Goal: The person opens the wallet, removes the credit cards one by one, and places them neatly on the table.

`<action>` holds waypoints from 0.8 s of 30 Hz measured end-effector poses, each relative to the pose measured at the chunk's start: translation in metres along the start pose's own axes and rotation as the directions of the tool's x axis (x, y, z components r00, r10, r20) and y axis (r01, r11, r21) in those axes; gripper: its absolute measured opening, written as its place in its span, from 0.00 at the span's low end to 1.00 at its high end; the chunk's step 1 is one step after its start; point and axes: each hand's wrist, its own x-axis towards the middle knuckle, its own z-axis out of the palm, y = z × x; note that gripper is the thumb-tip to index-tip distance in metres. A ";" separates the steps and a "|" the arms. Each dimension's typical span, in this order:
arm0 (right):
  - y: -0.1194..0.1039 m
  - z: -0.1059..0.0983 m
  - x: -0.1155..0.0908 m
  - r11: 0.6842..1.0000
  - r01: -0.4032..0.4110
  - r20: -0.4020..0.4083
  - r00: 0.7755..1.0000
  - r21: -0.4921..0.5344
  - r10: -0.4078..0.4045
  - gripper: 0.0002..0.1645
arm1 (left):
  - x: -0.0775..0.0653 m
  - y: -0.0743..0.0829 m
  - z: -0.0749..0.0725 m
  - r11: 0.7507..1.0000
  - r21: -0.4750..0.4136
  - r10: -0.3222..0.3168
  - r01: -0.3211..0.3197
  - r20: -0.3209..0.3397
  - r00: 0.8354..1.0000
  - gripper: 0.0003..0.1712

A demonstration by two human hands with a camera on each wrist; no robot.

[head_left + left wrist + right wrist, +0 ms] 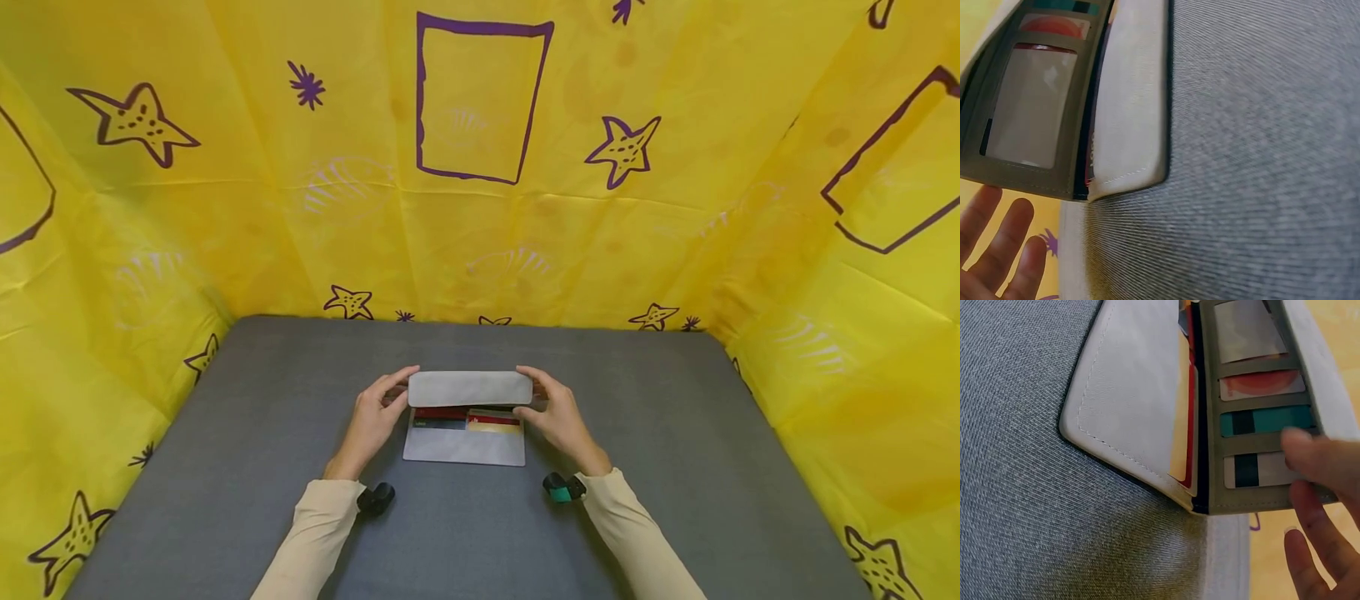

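A light grey wallet [465, 447] lies on the table, its upper flap [470, 389] raised between the two hands. My left hand [372, 419] grips the flap's left edge, index finger at the top corner and thumb lower down. In the left wrist view, three spread fingertips sit just off the wallet's edge. My right hand [558, 417] pinches the flap at its right edge, the thumb [1313, 456] over the inner side. Inside the flap are card slots holding a teal card [1272, 420], a red-and-white card [1263, 384] and a clear window [1032, 106]. More cards [495, 421] stick out of the lower pocket.
A dark grey cloth-covered table [262, 467] spreads around the wallet. Yellow fabric [480, 233] with purple star drawings hangs behind it and along both sides. Each wrist wears a black camera band, one beside the left sleeve [318, 525], one beside the right sleeve [626, 517].
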 end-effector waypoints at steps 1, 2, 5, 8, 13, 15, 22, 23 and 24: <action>0.000 -0.001 0.000 1.000 0.012 0.003 1.000 -0.009 -0.012 0.37 | 0.001 0.000 0.000 1.000 -0.008 -0.007 0.007 -0.002 1.000 0.21; -0.001 -0.001 0.000 1.000 0.026 0.007 1.000 -0.016 -0.026 0.37 | 0.001 0.000 0.000 1.000 -0.015 -0.012 0.012 -0.003 1.000 0.21; -0.002 -0.004 0.000 0.998 0.051 0.019 0.999 -0.035 -0.050 0.36 | 0.004 0.001 0.000 0.999 -0.045 -0.023 0.022 -0.010 1.000 0.18; -0.003 -0.006 -0.001 0.998 0.052 0.035 0.998 -0.040 -0.051 0.36 | 0.006 0.002 0.001 0.998 -0.057 -0.023 0.021 -0.026 0.999 0.14; -0.005 -0.006 0.001 0.999 0.048 0.016 0.999 0.004 -0.048 0.26 | 0.009 0.008 -0.001 0.997 -0.054 -0.058 0.056 -0.046 0.997 0.08; -0.007 -0.006 0.003 0.999 0.046 -0.011 0.999 0.016 -0.045 0.21 | 0.010 0.011 -0.001 0.996 -0.052 -0.080 0.078 -0.035 0.996 0.07; -0.012 -0.004 0.012 0.999 0.005 -0.072 0.997 -0.043 -0.008 0.12 | 0.014 0.011 0.002 0.989 -0.049 -0.141 0.140 -0.025 0.990 0.12; -0.012 -0.004 0.014 0.999 -0.002 -0.078 0.997 -0.043 -0.002 0.12 | 0.014 0.010 0.002 0.988 -0.050 -0.149 0.147 -0.030 0.988 0.12; -0.013 -0.004 0.016 0.999 -0.006 -0.081 0.997 -0.035 0.003 0.12 | 0.014 0.009 0.003 0.987 -0.053 -0.156 0.154 -0.032 0.987 0.13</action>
